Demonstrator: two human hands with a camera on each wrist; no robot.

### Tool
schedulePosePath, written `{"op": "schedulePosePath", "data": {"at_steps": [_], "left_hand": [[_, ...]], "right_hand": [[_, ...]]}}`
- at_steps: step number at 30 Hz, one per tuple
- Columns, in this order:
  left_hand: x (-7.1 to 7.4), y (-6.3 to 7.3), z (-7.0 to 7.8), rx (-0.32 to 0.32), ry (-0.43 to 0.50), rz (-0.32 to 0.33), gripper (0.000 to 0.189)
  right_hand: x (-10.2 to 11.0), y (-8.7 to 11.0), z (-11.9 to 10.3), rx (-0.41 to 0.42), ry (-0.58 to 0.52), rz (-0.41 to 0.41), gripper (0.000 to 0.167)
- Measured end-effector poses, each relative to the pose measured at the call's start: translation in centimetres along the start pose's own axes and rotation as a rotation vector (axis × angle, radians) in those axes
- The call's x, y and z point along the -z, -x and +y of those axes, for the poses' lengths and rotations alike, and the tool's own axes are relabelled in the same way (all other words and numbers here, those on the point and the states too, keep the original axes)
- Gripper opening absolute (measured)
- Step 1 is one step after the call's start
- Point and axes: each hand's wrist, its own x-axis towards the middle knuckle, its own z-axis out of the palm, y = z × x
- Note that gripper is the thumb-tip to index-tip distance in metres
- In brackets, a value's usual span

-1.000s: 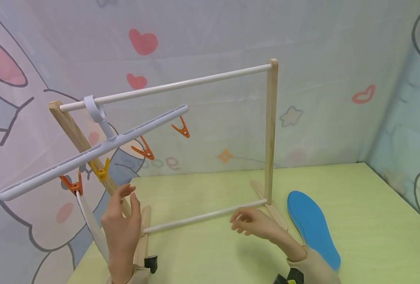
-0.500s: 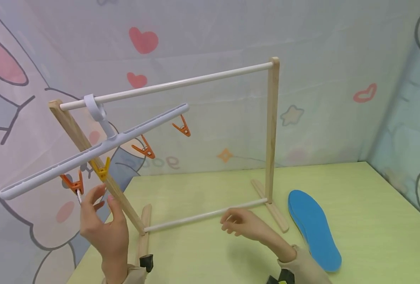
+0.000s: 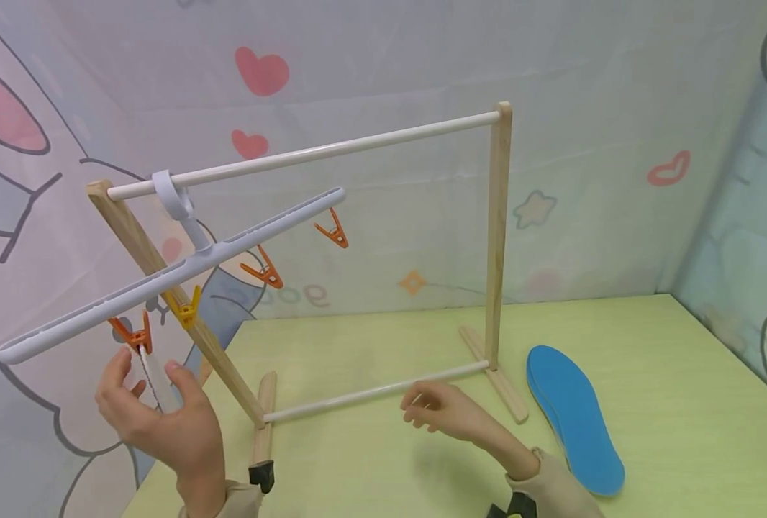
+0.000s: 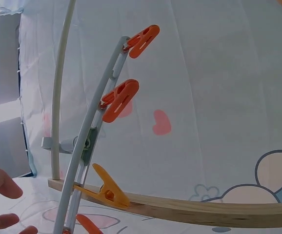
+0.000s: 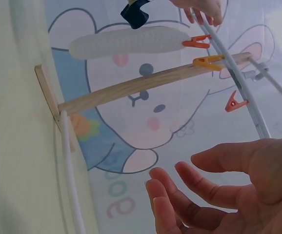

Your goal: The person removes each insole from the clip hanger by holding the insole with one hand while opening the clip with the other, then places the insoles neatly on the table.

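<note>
A grey-white clip hanger (image 3: 170,276) hangs on the rack's upper rod (image 3: 332,150). Its leftmost orange clip (image 3: 139,338) holds the end of a long pale insole (image 5: 126,41), partly hidden in the head view by my left hand (image 3: 170,435). That hand is spread around the insole just below the clip, fingers to its left and thumb to its right, with a gap between them. A yellow clip (image 3: 188,311) sits beside it on the hanger. Holding nothing, my right hand (image 3: 445,409) hovers over the table in front of the lower rod (image 3: 370,394), fingers loosely bent.
On the green table (image 3: 668,374) a blue insole (image 3: 578,424) lies right of the rack's wooden post (image 3: 498,237). Two more orange clips (image 3: 265,275) hang along the hanger's right half. A printed cloth (image 3: 383,65) closes off the back and sides.
My left hand has moved left and a little down, from right of the hanging insole to around it. The right hand has shifted slightly left, and the hanger has stayed in place.
</note>
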Motion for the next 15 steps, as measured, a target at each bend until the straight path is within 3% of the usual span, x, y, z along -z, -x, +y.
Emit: {"op": "schedulePosePath", "data": {"at_steps": [5,10,15], "left_hand": [[0.0,-0.48,-0.1,0.03,-0.056,-0.012,0.039],[0.02,-0.72,-0.47,0.053,-0.099,-0.089,0.045],[0.06,-0.62,-0.61,0.124,-0.19,-0.189,0.053]], "right_hand": [[0.03,-0.06,-0.08,0.001,0.003,-0.004,0.015],[-0.06,-0.12,-0.27,0.003,0.005,-0.003,0.016],[-0.21,-0.23,-0.4,0.008,-0.001,-0.002,0.017]]}}
